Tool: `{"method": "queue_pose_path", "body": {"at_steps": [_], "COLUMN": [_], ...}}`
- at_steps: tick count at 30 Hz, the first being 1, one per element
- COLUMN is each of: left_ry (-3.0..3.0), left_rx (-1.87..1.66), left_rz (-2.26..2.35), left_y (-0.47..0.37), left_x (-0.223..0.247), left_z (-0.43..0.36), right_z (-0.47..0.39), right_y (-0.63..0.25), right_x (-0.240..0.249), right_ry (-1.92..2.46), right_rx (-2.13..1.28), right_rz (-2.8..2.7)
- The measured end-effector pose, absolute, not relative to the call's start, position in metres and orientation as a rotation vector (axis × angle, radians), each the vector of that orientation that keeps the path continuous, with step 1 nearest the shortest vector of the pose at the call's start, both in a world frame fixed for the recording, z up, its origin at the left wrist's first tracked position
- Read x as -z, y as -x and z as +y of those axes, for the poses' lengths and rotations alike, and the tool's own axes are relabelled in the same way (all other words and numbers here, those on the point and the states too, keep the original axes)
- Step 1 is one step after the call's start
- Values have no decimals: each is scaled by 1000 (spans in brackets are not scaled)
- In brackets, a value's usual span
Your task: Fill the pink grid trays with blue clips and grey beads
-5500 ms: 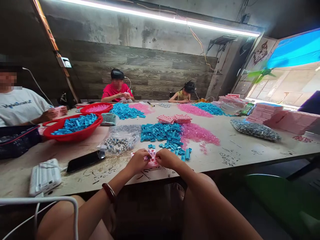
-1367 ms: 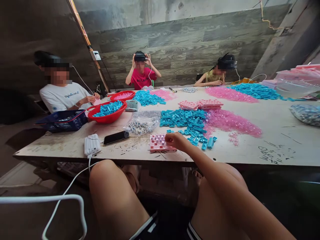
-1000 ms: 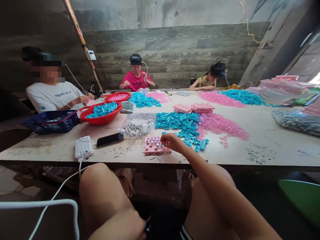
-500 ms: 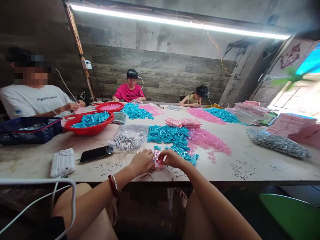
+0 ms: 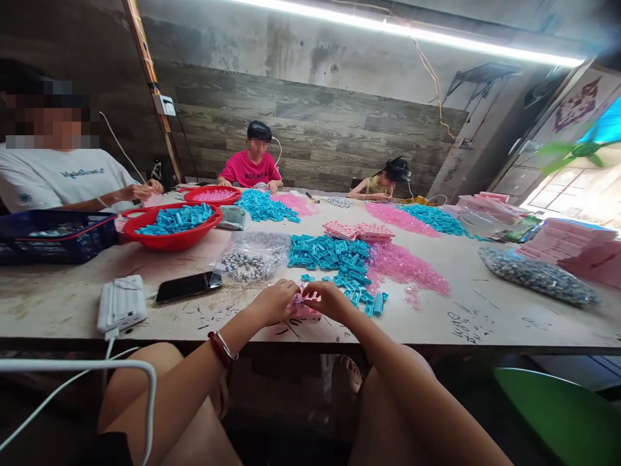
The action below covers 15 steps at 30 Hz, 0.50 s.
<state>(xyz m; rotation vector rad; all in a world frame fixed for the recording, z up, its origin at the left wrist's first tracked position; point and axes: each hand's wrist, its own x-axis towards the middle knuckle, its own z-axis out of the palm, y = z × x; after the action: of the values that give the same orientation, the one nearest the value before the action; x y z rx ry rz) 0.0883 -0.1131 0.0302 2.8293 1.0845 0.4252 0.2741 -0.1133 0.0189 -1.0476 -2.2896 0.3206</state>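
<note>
My left hand [image 5: 277, 300] is closed around the left side of a small pink piece with holes or pockets [image 5: 305, 310], low over the table near its front edge. My right hand [image 5: 330, 301] bends over the same piece from the right, thumb and fingertips pinched together. Whatever lies between those fingertips is too small to make out. Just beyond my hands spreads a heap of blue plastic pieces [image 5: 330, 252]. Clear pink pieces [image 5: 412, 268] are piled to its right. A plastic bag of silvery beads [image 5: 250, 264] rests to the left.
A phone [image 5: 188, 287] and a white power bank [image 5: 122, 303] with a cable lie left. Red baskets [image 5: 177, 241] and a dark blue basket [image 5: 58, 249] stand beyond. Pink dotted blocks [image 5: 359, 231] sit behind the heap. Three people work around the table; a bead-filled bag [image 5: 538, 275] lies right.
My right hand has shifted slightly left and up over the pink piece, its fingers closer to my left hand. The whole view has tilted and shifted a little.
</note>
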Motion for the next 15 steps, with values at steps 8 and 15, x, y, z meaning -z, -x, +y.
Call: {"method": "queue_pose_path", "body": {"at_steps": [8,15], "left_ry": [-2805,-2846], "left_rx": [-434,-410], "left_rz": [1102,1177], "left_y": [-88,-90], "left_x": [-33,-36], "left_z": [-115,-117], "right_z": [-113,-111], "right_y": [-276,-276], "right_x": [-18,-17], "right_ry": [1039,914], "right_rx": [-264,-259], "right_rz": [-2357,-2389]}}
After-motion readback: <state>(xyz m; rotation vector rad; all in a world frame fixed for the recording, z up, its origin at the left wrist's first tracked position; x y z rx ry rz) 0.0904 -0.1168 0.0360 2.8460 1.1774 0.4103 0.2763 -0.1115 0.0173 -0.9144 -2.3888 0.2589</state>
